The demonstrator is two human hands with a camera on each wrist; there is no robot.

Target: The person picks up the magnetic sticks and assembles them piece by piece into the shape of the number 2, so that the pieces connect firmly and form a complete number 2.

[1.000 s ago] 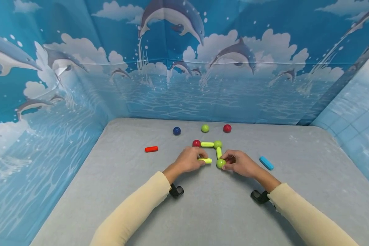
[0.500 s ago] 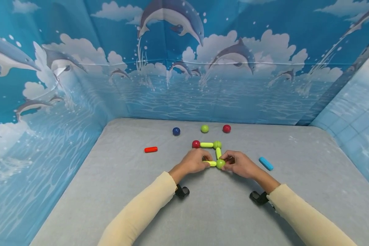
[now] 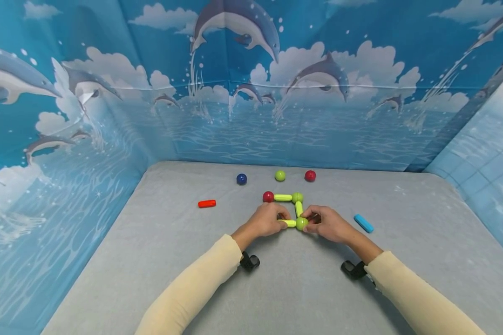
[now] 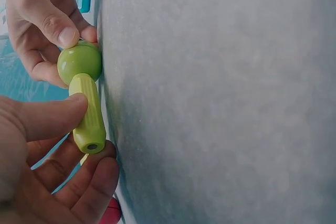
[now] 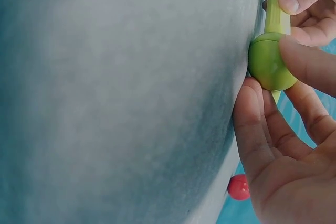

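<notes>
My left hand (image 3: 268, 219) pinches a yellow-green magnetic stick (image 4: 87, 111) between thumb and fingers. Its far end meets a green ball (image 4: 80, 64), and a small dark disc shows in its near end. My right hand (image 3: 328, 223) grips that same green ball (image 5: 270, 61) with thumb and fingertips. From the ball a second yellow-green stick (image 3: 299, 209) runs back to another green ball (image 3: 297, 197). A third yellow-green stick (image 3: 282, 197) links that one to a red ball (image 3: 268, 197) at the left, behind my left hand.
At the back of the grey table (image 3: 184, 279) sit a blue ball (image 3: 241, 179), a loose green ball (image 3: 280, 175) and a red ball (image 3: 310, 175). A red stick (image 3: 207, 204) lies left, a blue stick (image 3: 363, 223) right. A dolphin-print curtain (image 3: 251, 125) stands behind.
My left hand has moved right and slightly toward me, bringing its stick against the green ball by half a second ago. My right hand has stayed on the ball.
</notes>
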